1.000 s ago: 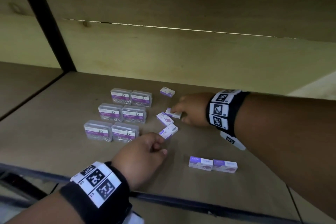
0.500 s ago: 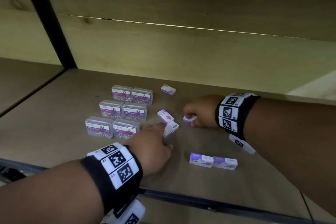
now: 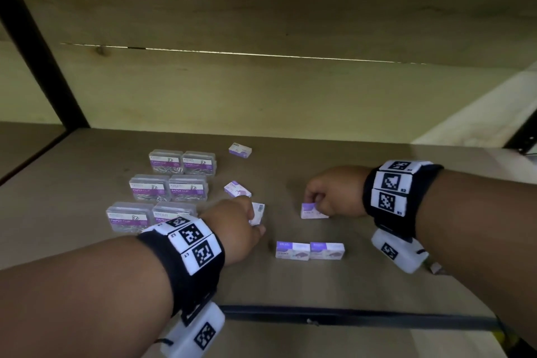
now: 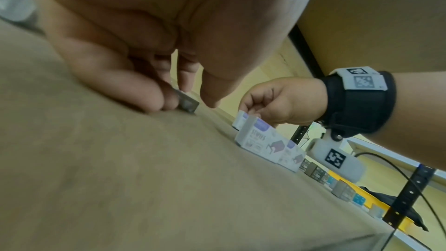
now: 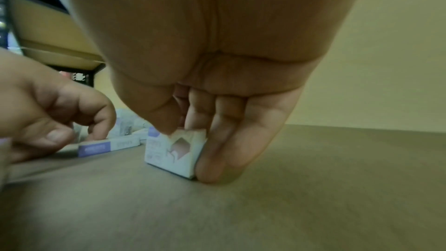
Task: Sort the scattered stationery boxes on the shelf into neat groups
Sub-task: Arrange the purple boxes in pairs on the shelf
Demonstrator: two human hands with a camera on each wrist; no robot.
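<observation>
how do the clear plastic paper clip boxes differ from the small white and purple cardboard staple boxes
The clear plastic paper clip boxes are larger and see-through; the small white and purple cardboard staple boxes are smaller and opaque. The clip boxes sit in tidy pairs, untouched; the staple boxes lie scattered, one in the left hand, one in the right hand. Both carry purple labels.

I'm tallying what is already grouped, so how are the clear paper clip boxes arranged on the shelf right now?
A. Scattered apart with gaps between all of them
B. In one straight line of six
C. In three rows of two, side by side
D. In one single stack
C: the head view shows the clear paper clip boxes as three rows of two on the shelf, partly hidden by the left hand.
</observation>
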